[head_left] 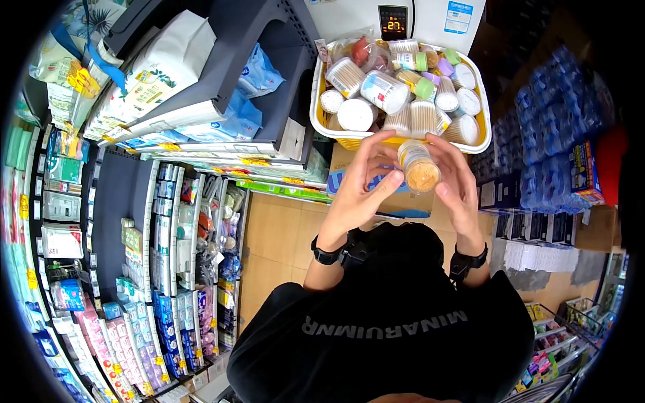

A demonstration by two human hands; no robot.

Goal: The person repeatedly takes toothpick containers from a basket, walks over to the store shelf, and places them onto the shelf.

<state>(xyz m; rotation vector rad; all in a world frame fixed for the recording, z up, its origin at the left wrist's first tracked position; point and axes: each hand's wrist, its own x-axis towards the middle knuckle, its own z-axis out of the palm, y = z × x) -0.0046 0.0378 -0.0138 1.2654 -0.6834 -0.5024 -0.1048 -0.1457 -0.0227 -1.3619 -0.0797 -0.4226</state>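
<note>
- I read the clock from the small clear jar (416, 164), which sits between my two hands, one end showing a tan, round surface.
- My left hand (365, 185) comes in from 8 o'clock, fingers spread and loosely curved, its thumb tip at the jar's side.
- My right hand (460, 181) comes in from 4 o'clock, half open and curled round the other side; I can't tell exactly which of its fingertips touch the jar.
- Just beyond, at 12 o'clock, I have the white-rimmed basket (317, 101), heaped with tubs of cotton swabs (423, 119) and small containers with green and purple lids.
- Past it, also at 12, a display (393, 23) on a white surface glows 27.
- A cardboard box (403, 201) lies below the basket, partly hidden by my hands.
- At 10 o'clock stands a gray shelf (235, 40) with blue packs (259, 72).
- Toward 3 o'clock, blue-wrapped bottles (554, 127) are stacked.
</note>
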